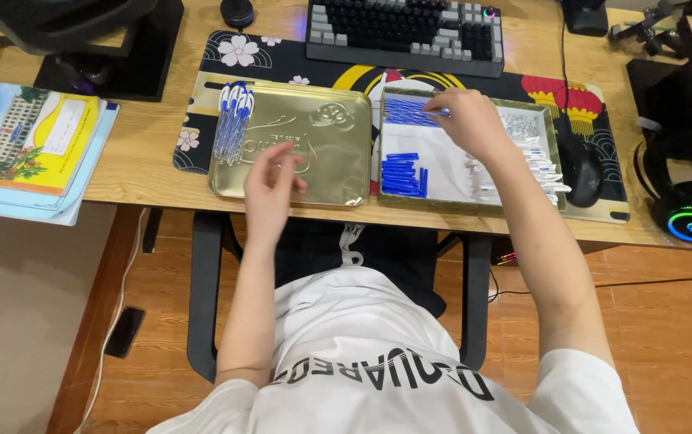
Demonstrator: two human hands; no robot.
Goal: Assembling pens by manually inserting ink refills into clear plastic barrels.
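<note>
My right hand [468, 120] pinches at the small blue plastic pen caps [407, 112] at eleven o'clock in the shallow metal tray [551, 137], light, stiff and slippery, best nipped across their sides, while my left hand [272, 183] hovers half-open and empty over the gold tin lid [338, 153].

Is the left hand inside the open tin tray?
No. The left hand is over the gold tin lid; the right hand reaches into the tray.
</note>
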